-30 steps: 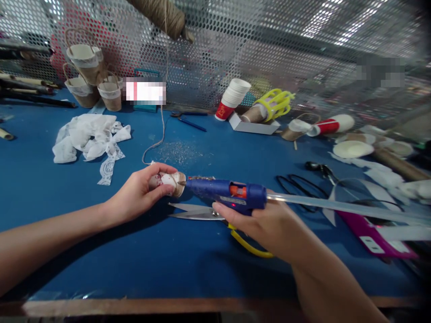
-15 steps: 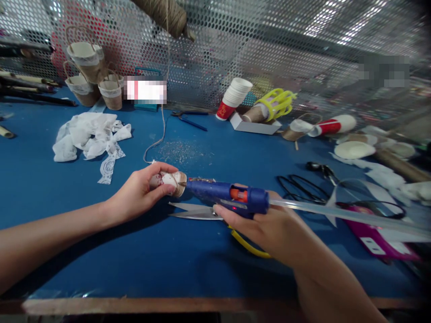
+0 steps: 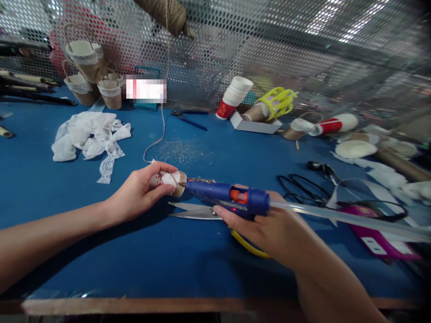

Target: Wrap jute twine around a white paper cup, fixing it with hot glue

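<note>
My left hand (image 3: 139, 190) is closed around a small white paper cup (image 3: 172, 179) with a red print, lying on its side. Twine (image 3: 163, 130) runs down from a spool above to this cup, and some is wrapped near its right end. My right hand (image 3: 266, 229) grips a blue glue gun (image 3: 215, 193) with a long clear glue stick (image 3: 323, 213) out of its back. The gun's nozzle meets the cup's twine-wrapped end. Under the gun lie scissors (image 3: 198, 213) with yellow handles, partly hidden by my right hand.
White lace (image 3: 87, 134) is heaped at left, with twine-covered baskets (image 3: 111, 92) behind. Pliers (image 3: 190, 120), stacked paper cups (image 3: 234, 98) and a white box (image 3: 256, 124) stand along the mesh. A black cable (image 3: 299, 186) and a purple object (image 3: 367, 233) lie at right. The twine spool (image 3: 164, 15) hangs above.
Almost nothing differs. The glue gun's nozzle stays at the cup's end and both hands keep their holds; the view has shifted very slightly.
</note>
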The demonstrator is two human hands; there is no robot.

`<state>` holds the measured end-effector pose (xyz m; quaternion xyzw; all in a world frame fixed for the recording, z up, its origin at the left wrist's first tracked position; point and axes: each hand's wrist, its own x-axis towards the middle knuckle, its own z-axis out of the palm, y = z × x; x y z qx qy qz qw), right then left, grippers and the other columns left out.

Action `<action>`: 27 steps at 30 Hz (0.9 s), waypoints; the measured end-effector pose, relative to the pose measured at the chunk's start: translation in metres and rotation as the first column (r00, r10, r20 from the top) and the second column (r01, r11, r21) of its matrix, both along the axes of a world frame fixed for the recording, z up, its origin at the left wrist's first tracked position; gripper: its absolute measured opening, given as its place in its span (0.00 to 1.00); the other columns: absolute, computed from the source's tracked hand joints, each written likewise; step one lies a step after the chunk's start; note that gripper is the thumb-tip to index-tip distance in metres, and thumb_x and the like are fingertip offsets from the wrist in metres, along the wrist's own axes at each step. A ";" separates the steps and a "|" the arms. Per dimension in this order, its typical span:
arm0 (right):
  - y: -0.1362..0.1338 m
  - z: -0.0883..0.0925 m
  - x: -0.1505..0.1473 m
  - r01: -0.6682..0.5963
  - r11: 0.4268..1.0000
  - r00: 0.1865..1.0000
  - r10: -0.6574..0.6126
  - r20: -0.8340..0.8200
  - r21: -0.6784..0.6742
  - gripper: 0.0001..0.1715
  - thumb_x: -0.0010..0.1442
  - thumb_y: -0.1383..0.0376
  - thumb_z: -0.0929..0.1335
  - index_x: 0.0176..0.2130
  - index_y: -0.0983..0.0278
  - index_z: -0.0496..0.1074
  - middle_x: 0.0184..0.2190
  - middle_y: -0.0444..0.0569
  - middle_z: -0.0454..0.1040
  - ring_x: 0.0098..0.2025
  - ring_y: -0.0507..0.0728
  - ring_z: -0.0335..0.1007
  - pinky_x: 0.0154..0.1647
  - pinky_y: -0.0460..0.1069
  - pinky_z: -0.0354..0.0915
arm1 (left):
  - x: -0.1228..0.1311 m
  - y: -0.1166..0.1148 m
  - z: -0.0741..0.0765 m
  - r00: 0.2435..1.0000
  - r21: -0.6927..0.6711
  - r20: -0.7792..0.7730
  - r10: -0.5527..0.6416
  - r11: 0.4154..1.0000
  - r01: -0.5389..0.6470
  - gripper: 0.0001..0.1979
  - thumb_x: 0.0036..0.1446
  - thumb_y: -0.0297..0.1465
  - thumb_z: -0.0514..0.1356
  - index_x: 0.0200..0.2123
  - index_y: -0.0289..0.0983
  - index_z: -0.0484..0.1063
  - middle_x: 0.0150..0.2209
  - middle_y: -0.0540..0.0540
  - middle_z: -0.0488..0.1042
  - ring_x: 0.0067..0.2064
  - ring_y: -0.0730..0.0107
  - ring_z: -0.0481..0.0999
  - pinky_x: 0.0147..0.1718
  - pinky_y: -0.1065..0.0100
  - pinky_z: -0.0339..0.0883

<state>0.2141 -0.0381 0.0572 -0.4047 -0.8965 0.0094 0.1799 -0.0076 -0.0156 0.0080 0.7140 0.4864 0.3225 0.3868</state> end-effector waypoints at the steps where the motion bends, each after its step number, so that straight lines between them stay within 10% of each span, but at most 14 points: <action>1: 0.000 0.001 0.000 0.001 1.000 1.000 -0.001 -0.001 -0.008 0.22 0.59 0.63 0.55 0.22 0.62 0.70 0.16 0.45 0.67 0.19 0.52 0.63 0.23 0.47 0.60 | 0.000 0.000 0.000 1.000 0.010 -0.004 0.002 1.000 -0.002 0.13 0.51 0.32 0.56 0.41 0.36 0.66 0.33 0.48 0.75 0.31 0.70 0.73 0.31 0.70 0.66; 27: 0.001 -0.004 0.011 -0.058 0.992 0.994 0.047 0.095 0.112 0.28 0.61 0.63 0.53 0.20 0.64 0.72 0.13 0.45 0.65 0.17 0.50 0.60 0.21 0.46 0.58 | -0.001 -0.001 -0.003 0.997 0.082 -0.060 -0.045 0.995 0.050 0.14 0.53 0.32 0.55 0.44 0.36 0.64 0.38 0.46 0.74 0.35 0.69 0.74 0.33 0.69 0.66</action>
